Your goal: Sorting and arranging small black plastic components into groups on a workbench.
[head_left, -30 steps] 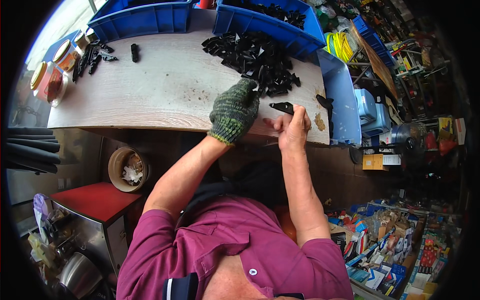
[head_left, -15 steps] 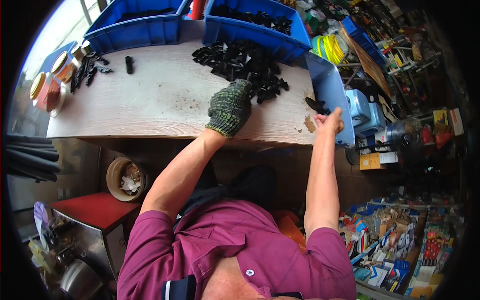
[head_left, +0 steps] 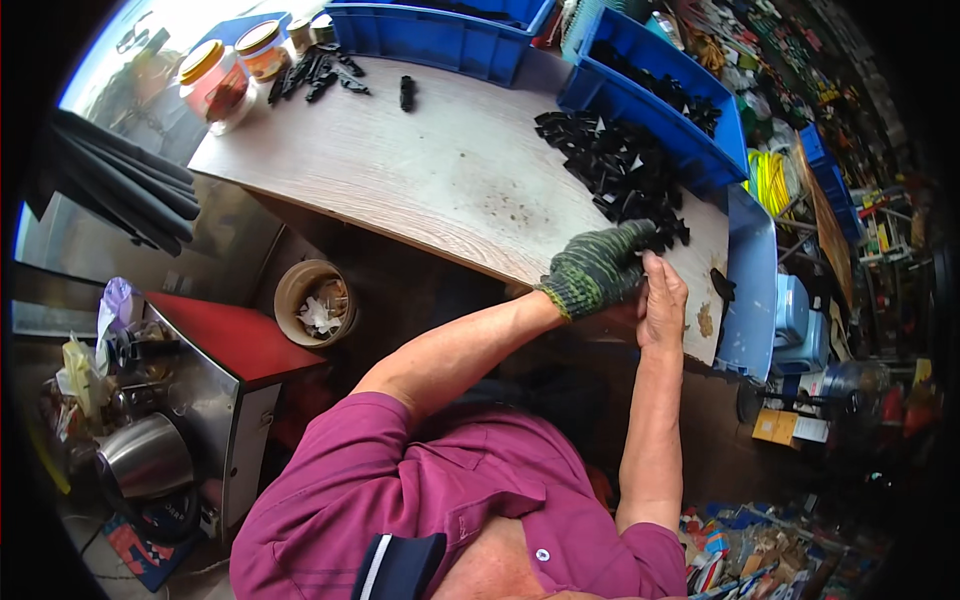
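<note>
My left hand (head_left: 598, 270) wears a dark green knitted glove and lies at the near edge of a pile of small black plastic pieces (head_left: 615, 165). Its fingers are curled, and what they hold, if anything, is hidden. Close against the glove is my bare right hand (head_left: 662, 303), its fingers pressed together near the left fingertips. Whatever is between them is too small to make out. One loose black piece (head_left: 721, 285) rests at the table's right end, beside the light blue bin (head_left: 752, 300).
Blue crates (head_left: 660, 120) with black pieces stand along the far side of the wooden table (head_left: 430, 170). Lidded jars (head_left: 212, 85) and black strips (head_left: 315, 72) are at the left. Below are a waste bucket (head_left: 315, 303) and a red-topped cabinet (head_left: 225, 335).
My right hand has moved from the light blue bin's edge to the gloved left hand. The view has turned, so the table now appears slanted and further right.
</note>
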A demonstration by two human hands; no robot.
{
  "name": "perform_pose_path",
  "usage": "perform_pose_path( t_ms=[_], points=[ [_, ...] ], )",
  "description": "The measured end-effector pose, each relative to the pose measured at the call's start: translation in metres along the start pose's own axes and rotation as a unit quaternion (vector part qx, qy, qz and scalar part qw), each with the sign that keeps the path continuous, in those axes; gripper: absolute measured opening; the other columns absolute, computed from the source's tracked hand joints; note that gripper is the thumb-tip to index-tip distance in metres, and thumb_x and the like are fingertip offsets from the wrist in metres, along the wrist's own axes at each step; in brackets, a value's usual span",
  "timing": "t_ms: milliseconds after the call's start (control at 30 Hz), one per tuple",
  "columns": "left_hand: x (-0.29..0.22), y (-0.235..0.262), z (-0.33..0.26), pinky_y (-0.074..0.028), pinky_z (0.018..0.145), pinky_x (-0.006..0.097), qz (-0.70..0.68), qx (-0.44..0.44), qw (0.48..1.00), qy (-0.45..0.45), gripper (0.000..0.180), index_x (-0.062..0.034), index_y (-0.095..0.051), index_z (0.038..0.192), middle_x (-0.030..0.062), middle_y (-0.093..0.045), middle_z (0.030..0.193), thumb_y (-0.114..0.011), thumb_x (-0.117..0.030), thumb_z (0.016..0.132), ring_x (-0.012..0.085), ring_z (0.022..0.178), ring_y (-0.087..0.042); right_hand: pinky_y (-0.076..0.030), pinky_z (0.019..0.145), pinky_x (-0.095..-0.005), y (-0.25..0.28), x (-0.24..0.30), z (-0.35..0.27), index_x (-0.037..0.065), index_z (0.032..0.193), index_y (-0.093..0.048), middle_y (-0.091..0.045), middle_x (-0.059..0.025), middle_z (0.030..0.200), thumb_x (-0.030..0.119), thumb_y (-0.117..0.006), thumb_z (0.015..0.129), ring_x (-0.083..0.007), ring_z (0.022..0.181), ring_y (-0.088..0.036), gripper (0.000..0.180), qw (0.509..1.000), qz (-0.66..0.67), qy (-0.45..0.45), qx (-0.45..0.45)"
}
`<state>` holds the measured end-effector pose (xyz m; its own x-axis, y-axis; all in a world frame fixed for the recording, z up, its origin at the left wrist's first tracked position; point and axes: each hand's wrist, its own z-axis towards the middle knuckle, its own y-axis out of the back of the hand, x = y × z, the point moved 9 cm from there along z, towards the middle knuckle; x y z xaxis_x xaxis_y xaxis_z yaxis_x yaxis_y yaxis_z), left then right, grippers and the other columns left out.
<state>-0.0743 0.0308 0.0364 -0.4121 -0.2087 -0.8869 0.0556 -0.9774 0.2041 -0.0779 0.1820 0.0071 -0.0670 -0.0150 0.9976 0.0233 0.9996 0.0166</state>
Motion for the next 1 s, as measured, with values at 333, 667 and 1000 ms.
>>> perform_pose_path(
  t_ms=[333,667,1000],
  points=[
    [-0.016,0.016,-0.011,-0.053,0.067,0.046,0.102,0.017,0.992,-0.072,0.033,-0.0086,-0.066,0.105,0.0154,-0.069,0.085,-0.069,-0.036,0.086,0.0382,0.076,-0.067,-0.047,0.075,-0.0255,-0.022,0.0,-0.01,0.003,0.095,-0.064,-0.06,0.0037,0.077,0.034,-0.057,0.102,-0.0062,0.074,-0.054,0.033,0.997,0.046,0.054,-0.006],
    [0.079,0.284,0.065,-0.046,0.1,0.049,0.568,-0.082,0.818,-0.041,0.046,-0.0046,-0.063,0.12,0.0193,-0.06,0.126,-0.056,-0.004,0.075,0.0422,0.12,-0.054,-0.048,0.042,-0.034,-0.029,-0.004,-0.022,0.01,0.077,-0.05,-0.024,0.0046,0.046,0.041,-0.048,0.1,-0.0097,0.039,-0.029,0.039,0.994,0.082,-0.047,-0.06],
    [0.046,0.214,0.044,-0.05,0.085,0.048,0.525,0.04,0.845,-0.092,0.04,-0.0078,-0.06,0.121,0.0159,-0.064,0.112,-0.061,-0.012,0.081,0.0371,0.102,-0.06,-0.05,0.036,-0.0327,-0.027,-0.001,-0.022,0.012,0.071,-0.045,-0.026,0.0042,0.046,0.042,-0.055,0.099,-0.009,0.037,-0.033,0.042,0.993,0.08,-0.015,-0.084]
  ],
)
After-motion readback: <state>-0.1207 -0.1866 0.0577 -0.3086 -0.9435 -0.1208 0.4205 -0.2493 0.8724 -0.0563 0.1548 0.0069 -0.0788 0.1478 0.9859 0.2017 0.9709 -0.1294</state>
